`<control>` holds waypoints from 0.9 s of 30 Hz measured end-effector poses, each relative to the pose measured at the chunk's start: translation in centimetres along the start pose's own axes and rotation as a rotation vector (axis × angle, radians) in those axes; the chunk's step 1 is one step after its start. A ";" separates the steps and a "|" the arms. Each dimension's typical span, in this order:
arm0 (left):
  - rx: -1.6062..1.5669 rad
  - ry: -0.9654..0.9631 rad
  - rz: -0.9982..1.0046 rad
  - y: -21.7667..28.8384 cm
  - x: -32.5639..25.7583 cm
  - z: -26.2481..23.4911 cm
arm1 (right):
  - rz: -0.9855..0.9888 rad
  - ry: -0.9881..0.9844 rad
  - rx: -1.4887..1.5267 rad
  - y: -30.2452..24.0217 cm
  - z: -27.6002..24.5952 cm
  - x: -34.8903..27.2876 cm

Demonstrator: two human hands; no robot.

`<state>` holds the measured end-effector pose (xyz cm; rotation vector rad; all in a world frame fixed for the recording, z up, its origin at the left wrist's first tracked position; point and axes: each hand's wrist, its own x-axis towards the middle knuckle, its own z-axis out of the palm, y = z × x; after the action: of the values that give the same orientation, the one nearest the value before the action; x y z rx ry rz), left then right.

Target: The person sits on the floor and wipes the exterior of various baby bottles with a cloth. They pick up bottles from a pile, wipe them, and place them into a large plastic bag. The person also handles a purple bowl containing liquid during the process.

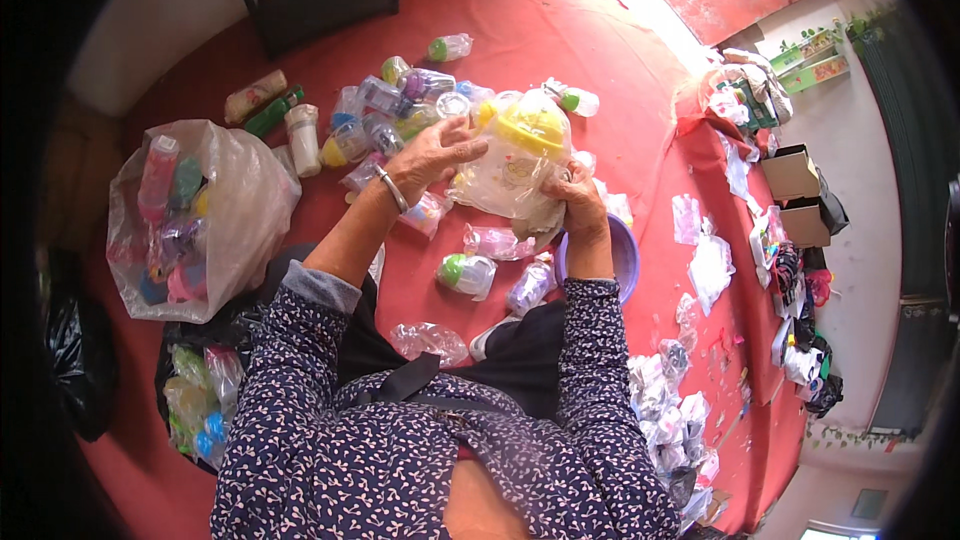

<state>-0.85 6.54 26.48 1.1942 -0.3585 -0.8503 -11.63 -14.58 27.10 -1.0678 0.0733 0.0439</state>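
One bag [492, 188], cartoon print [518, 172], right hand [579, 198] gripping.

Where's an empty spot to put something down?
There's bare red floor between the black shelf and the wrapped bottles. There's another strip between the purple basin and the white wrappers. It's crowded around the left hand and right hand.

Close fisheye view from the head, facing steeply downward
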 end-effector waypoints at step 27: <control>0.837 0.406 0.418 -2.6 -1.3 1.2 | -0.455 0.033 -0.862 3.1 7.5 0.2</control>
<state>-3.45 6.43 24.79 1.9296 -0.6289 -0.0493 -11.33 -6.55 28.00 -1.9228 -0.1787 -0.3855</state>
